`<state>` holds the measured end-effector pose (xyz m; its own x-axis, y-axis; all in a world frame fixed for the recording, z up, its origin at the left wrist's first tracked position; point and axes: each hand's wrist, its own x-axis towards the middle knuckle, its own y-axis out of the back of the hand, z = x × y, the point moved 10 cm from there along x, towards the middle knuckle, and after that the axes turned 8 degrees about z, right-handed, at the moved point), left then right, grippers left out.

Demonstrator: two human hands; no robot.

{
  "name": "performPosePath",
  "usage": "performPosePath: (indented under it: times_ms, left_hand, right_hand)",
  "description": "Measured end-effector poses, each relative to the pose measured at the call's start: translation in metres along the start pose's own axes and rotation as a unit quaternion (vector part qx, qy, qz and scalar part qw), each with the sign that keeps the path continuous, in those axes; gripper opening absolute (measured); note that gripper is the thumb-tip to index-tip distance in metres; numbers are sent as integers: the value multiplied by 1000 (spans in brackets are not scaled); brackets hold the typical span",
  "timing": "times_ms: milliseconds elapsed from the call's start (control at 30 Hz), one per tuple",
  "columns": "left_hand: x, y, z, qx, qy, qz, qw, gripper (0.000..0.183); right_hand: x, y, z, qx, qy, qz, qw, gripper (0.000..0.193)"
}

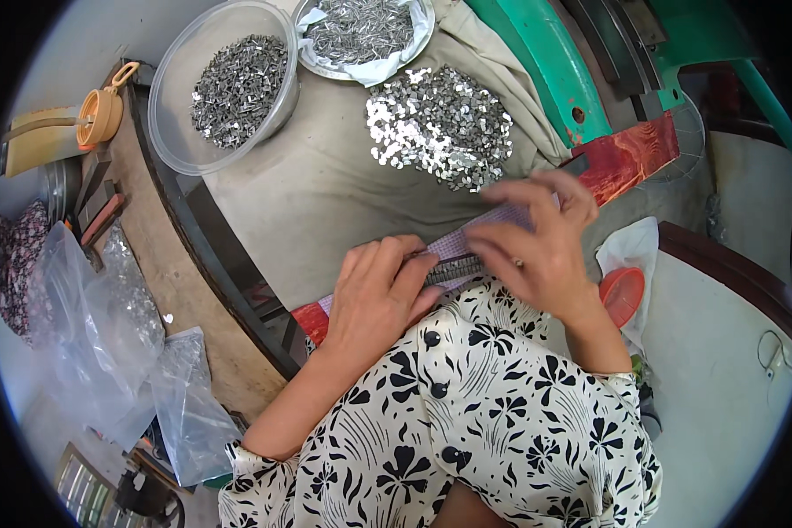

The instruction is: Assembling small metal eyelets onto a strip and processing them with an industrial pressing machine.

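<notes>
A red board (629, 163) lies slantwise in front of me, partly wrapped in purple checked cloth (502, 216). Along the cloth runs a dark row of small metal pieces (456, 269), packed closely together. My left hand (374, 286) is closed at the row's left end, thumb and fingers gripping it. Over the right part of the row hovers my right hand (546, 242), slightly blurred, its fingers bent but apart. Beyond the board, a loose pile of small shiny metal pieces (440, 123) is spread on the grey-brown cloth (317, 202).
Metal pieces fill a clear plastic bowl (160, 132) at the far left; a lined basin (427, 31) holds thin metal pins. A green machine frame (546, 66) stands far right. Nearer are a red plastic dish (623, 295), a wooden bench (211, 365) and clear plastic bags (88, 334).
</notes>
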<state>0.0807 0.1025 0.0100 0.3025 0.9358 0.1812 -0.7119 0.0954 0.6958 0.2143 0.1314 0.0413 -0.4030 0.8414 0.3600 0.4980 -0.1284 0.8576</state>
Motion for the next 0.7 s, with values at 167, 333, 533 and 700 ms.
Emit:
performPosePath:
  times_ms: [167, 333, 533, 700]
  left_hand:
    - [-2, -1, 3, 22, -19, -14, 999, 32]
    - [-6, 8, -6, 20, 20, -8, 1000, 30]
    - [0, 9, -2, 3, 12, 4, 1000, 26]
    - [5, 3, 1, 9, -7, 23, 1000, 23]
  right_hand:
    - [33, -15, 12, -24, 9, 35, 999, 15]
    - [40, -26, -4, 26, 42, -8, 999, 14]
    - [35, -12, 7, 18, 30, -17, 999, 19]
    - [29, 1, 21, 3, -13, 8, 1000, 16]
